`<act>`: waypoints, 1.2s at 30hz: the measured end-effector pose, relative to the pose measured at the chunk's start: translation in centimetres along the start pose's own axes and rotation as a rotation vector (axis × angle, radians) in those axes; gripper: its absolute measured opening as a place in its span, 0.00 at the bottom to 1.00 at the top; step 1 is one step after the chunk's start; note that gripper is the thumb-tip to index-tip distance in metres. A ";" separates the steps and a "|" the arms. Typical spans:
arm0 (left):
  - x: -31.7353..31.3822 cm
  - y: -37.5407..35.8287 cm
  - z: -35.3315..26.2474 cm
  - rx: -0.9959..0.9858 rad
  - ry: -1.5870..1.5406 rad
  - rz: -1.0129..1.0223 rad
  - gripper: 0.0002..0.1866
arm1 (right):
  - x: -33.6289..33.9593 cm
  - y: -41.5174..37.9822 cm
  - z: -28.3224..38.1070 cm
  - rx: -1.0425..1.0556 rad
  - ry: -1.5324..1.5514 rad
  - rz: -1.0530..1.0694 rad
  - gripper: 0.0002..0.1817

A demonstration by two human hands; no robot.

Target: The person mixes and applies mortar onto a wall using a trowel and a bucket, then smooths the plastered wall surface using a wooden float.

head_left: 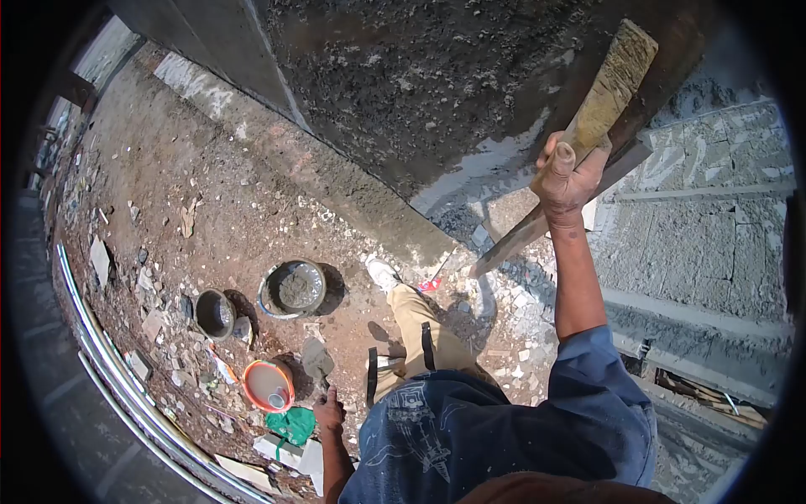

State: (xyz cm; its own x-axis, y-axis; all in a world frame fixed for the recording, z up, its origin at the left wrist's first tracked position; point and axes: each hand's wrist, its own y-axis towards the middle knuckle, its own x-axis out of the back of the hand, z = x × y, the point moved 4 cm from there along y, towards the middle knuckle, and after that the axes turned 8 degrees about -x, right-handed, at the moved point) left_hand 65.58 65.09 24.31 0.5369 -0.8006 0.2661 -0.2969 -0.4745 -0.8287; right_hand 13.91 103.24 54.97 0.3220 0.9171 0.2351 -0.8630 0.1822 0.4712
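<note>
My right hand [571,172] is raised at the wall's corner, its fingers wrapped round a yellowish, mortar-stained wooden board [611,88]. Behind that hand, a longer wooden plank [516,241] runs down along the corner toward the ground. Dark, rough mortar coats the wall [403,92] on the near face, with a paler smooth patch low by the corner. Down at my side, my left hand [330,412] is closed on the handle of a trowel [317,359], whose grey blade points away from me.
Left of my feet stand a black tub of mortar [300,288], a smaller dark bucket [215,314] and an orange bucket [269,385] of murky liquid. A green bag [291,425] lies beside them. Rubble litters the ground; long pipes [138,412] lie at the left. A block wall [705,214] rises at right.
</note>
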 end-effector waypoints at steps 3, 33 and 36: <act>0.2 -0.4 -0.3 -0.032 0.013 -0.012 0.21 | -1.9 2.1 2.4 0.099 0.157 -0.071 0.31; -8.9 3.0 14.2 0.400 -0.888 0.125 0.15 | -17.1 12.3 9.1 0.163 -0.786 0.192 0.25; -10.8 1.9 12.5 0.353 -0.896 0.122 0.14 | -15.6 9.5 6.1 0.097 -0.982 0.334 0.24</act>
State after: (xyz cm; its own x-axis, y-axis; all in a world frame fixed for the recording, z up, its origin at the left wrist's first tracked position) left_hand 69.07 77.39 13.74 0.9640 -0.1922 -0.1837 -0.2142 -0.1525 -0.9648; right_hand 3.04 88.50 60.95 0.2854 0.2151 0.9340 -0.9454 -0.0971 0.3112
